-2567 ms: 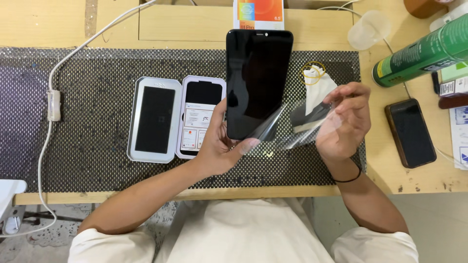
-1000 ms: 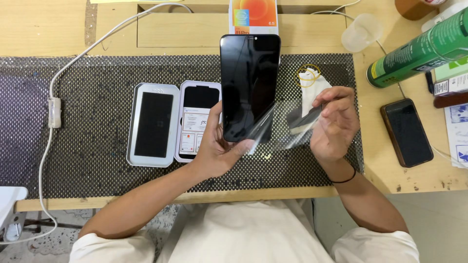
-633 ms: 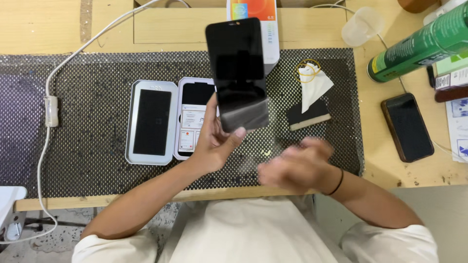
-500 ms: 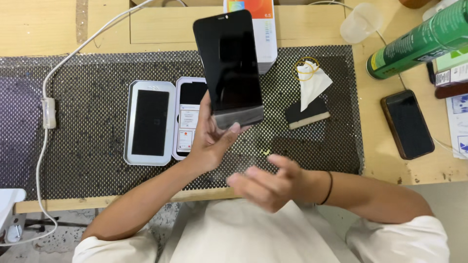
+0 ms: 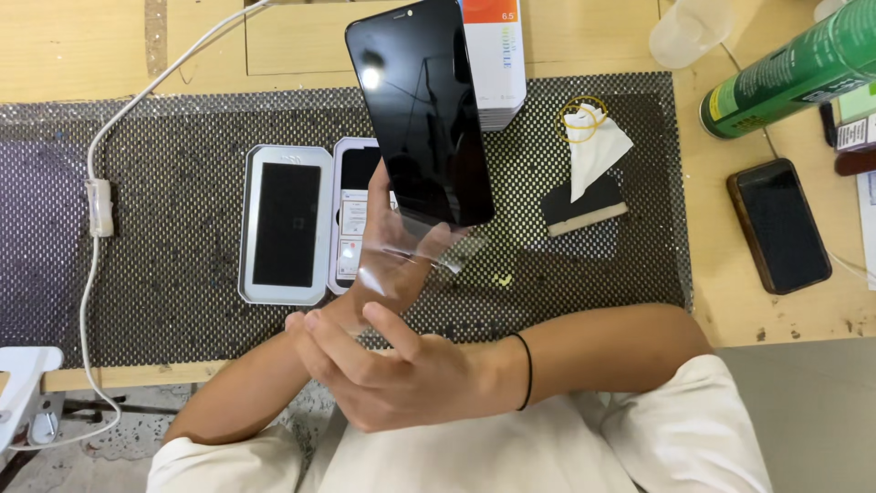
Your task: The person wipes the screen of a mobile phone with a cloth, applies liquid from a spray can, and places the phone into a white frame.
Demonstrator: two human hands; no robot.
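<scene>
My left hand (image 5: 399, 277) holds a black smartphone (image 5: 424, 110) up over the mat by its lower end, dark screen toward me and tilted. A clear film (image 5: 412, 248) hangs off the phone's lower edge in front of my left palm. Crossed over my left forearm near the table's front edge is my right hand (image 5: 392, 379), a black band on its wrist and its fingers spread. Those fingers lie just below the film; no grip on it shows.
A black mesh mat (image 5: 164, 155) covers the wooden table. On it lie two white trays (image 5: 285, 224), one half hidden by my hand, a white box (image 5: 493, 55), a white wipe (image 5: 593, 146) and a black block (image 5: 584, 205). A second phone (image 5: 778, 225), green can (image 5: 785, 68), plastic cup (image 5: 689, 27) and white cable (image 5: 96, 196) surround it.
My right hand pulled the film off the screen, then swept left and down across my left forearm. My left hand raised the phone and tilted it.
</scene>
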